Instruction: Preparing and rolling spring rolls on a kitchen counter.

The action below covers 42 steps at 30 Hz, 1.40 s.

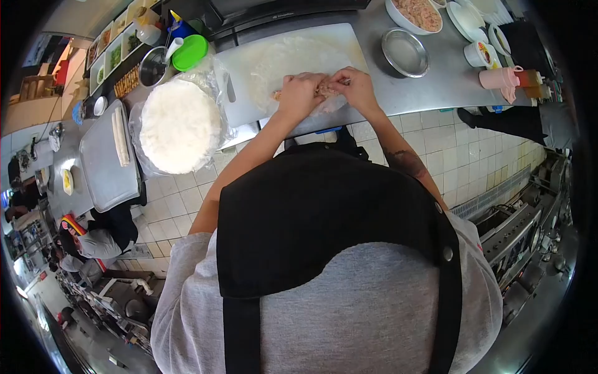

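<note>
Both of my hands are over a white cutting board [327, 39] on which a thin translucent wrapper sheet [280, 61] lies spread. My left hand [301, 93] rests on a strip of pinkish minced filling [323, 88] near the sheet's front edge, its fingers curled over it. My right hand [353, 88] pinches the filling's right part with thumb and fingers. A little filling shows left of my left hand. Left of the board sits a stack of round white wrapper sheets [181, 126] in clear plastic.
A steel bowl [405, 52] and a white bowl of minced filling [418, 16] stand at the right. A metal tray [110, 159] with long pale rolls [120, 138] lies at the left, near a green lid [190, 52]. Other people stand at both sides.
</note>
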Each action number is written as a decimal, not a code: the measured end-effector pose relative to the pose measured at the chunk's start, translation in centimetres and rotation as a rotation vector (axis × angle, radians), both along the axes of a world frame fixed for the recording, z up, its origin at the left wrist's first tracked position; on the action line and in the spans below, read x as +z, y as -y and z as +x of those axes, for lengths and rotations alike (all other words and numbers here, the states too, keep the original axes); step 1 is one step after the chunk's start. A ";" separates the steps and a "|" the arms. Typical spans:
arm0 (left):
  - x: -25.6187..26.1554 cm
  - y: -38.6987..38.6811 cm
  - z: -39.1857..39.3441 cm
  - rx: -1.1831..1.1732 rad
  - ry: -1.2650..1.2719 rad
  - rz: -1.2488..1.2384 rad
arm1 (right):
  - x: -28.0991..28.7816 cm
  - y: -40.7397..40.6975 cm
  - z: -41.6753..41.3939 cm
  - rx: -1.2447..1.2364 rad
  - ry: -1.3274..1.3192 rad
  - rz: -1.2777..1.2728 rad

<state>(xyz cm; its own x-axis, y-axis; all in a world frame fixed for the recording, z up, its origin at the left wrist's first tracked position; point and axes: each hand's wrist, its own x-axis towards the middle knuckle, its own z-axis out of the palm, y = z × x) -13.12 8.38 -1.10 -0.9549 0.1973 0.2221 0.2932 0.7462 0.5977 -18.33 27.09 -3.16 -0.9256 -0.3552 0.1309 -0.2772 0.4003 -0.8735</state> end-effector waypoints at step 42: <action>0.1 6.1 0.8 -0.049 0.126 0.209 | -0.1 -0.9 -0.7 0.208 0.184 -0.128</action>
